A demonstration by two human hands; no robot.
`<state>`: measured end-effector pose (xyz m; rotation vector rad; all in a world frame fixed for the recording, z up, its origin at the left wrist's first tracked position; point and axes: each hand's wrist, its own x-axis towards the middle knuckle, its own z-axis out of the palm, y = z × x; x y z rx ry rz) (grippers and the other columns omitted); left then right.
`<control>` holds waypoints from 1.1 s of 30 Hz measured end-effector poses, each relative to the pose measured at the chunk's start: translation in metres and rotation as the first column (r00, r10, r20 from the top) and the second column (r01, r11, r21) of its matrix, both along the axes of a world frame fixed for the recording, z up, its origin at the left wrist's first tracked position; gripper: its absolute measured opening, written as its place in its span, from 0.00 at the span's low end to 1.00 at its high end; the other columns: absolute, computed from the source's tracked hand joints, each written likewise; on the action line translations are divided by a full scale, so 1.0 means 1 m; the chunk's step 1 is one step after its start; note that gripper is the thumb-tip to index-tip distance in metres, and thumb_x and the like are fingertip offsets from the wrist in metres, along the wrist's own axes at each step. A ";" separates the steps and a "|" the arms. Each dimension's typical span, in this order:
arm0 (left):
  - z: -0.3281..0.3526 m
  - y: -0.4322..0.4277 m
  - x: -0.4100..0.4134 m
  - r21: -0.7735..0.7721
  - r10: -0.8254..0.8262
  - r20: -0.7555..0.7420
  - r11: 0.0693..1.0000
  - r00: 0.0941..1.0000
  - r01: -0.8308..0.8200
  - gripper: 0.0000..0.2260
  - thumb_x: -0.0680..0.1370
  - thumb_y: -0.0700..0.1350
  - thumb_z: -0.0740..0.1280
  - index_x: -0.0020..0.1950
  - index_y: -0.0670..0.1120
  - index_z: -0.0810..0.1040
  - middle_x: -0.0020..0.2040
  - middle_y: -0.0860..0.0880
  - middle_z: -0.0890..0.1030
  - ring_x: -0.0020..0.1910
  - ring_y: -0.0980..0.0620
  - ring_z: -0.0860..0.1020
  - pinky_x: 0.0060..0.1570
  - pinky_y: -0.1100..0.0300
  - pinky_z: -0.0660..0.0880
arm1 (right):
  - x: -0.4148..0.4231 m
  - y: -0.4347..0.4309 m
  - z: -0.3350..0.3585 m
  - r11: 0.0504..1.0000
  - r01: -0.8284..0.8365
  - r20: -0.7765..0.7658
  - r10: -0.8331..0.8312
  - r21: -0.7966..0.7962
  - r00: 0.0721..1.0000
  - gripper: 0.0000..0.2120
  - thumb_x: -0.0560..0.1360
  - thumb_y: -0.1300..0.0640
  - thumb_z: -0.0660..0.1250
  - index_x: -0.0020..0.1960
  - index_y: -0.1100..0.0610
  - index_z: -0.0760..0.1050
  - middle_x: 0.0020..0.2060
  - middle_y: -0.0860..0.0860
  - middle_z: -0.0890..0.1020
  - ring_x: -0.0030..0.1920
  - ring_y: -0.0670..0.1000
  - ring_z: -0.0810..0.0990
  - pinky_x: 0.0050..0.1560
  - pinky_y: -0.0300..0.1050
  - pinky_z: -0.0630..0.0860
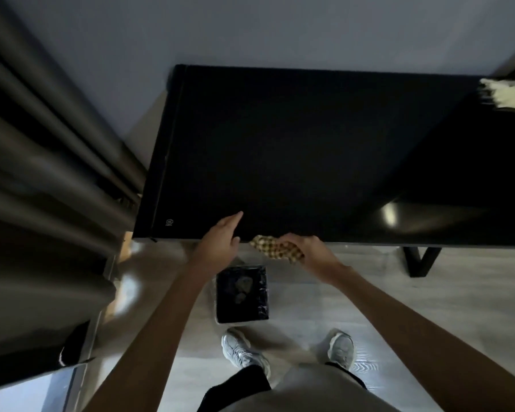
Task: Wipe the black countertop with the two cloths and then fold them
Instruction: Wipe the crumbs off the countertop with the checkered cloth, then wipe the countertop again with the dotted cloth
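The black countertop (309,150) fills most of what you see, its far edge against a pale wall (250,28) and its left end just beside the dark, heavy folds of a curtain (42,173). Below its near edge lies a light floor (428,286), where you stand in two grey-white trainers (244,350). Between your feet and the countertop sits a small bin (262,295) lined with a black bag, with some crumpled scraps inside. To the right, a black table leg (419,260) meets the floor. Both your bare forearms reach forward, and your hands are apart at the near edge. On the far right corner of the countertop lies a pale cloth (506,93), well away from both hands and too blurred to tell more about. The checked cloth (275,250), brown and cream, is bunched at the near edge, partly hanging off it. Your right hand (312,254) has its fingers curled round that cloth and grips it from the right. Your left hand (220,242) holds nothing: its fingers are straight and point forward over the edge, just beside the checked cloth. You cannot tell whether it presses on the surface.
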<state>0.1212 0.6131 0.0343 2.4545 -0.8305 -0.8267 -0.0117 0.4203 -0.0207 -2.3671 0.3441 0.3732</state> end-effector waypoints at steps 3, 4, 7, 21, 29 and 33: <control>0.021 -0.047 -0.033 -0.094 -0.091 -0.045 0.992 0.995 0.086 0.28 0.78 0.48 0.64 0.75 0.56 0.56 0.74 0.54 0.61 0.71 0.53 0.63 0.67 0.57 0.65 | -0.037 -0.039 0.041 0.994 0.095 0.105 -0.101 0.062 0.989 0.24 0.72 0.64 0.70 0.61 0.46 0.65 0.55 0.47 0.75 0.52 0.45 0.77 0.48 0.38 0.75; 0.027 -0.064 -0.047 -0.133 -0.117 -0.062 0.985 0.991 0.108 0.29 0.76 0.49 0.66 0.74 0.58 0.58 0.73 0.55 0.62 0.71 0.54 0.64 0.67 0.56 0.66 | -0.051 -0.052 0.055 0.990 0.124 0.155 -0.134 0.072 0.979 0.23 0.71 0.63 0.71 0.59 0.47 0.65 0.54 0.46 0.74 0.51 0.44 0.76 0.47 0.36 0.74; 0.037 -0.119 -0.091 -0.202 -0.177 -0.073 0.966 0.982 0.159 0.30 0.72 0.51 0.71 0.71 0.60 0.62 0.71 0.57 0.64 0.69 0.57 0.64 0.67 0.55 0.66 | -0.093 -0.091 0.088 0.982 0.178 0.260 -0.190 0.070 0.947 0.23 0.70 0.63 0.72 0.53 0.46 0.63 0.51 0.46 0.73 0.49 0.42 0.75 0.44 0.35 0.71; 0.059 -0.323 -0.230 -0.315 -0.227 -0.079 0.930 0.971 0.191 0.06 0.78 0.46 0.64 0.54 0.50 0.77 0.50 0.56 0.80 0.52 0.62 0.77 0.50 0.68 0.73 | -0.254 -0.281 0.139 0.937 0.335 0.319 -0.348 0.095 0.882 0.19 0.69 0.67 0.72 0.49 0.49 0.68 0.46 0.47 0.78 0.46 0.43 0.78 0.43 0.37 0.74; 0.045 -0.419 -0.206 -0.201 -0.299 -0.025 0.936 0.954 0.289 0.11 0.79 0.46 0.61 0.61 0.53 0.74 0.55 0.57 0.80 0.52 0.61 0.77 0.54 0.55 0.77 | -0.258 -0.407 0.112 0.750 0.661 0.321 -0.622 -0.018 0.714 0.16 0.68 0.67 0.73 0.50 0.55 0.72 0.47 0.52 0.78 0.47 0.52 0.79 0.48 0.48 0.79; 0.030 -0.478 -0.181 -0.150 -0.321 -0.026 0.938 0.947 0.313 0.11 0.79 0.46 0.61 0.61 0.54 0.73 0.56 0.56 0.79 0.54 0.60 0.77 0.55 0.55 0.76 | -0.238 -0.472 0.103 0.657 0.751 0.397 -0.672 -0.070 0.625 0.13 0.69 0.68 0.69 0.51 0.58 0.72 0.47 0.52 0.75 0.49 0.52 0.74 0.47 0.41 0.69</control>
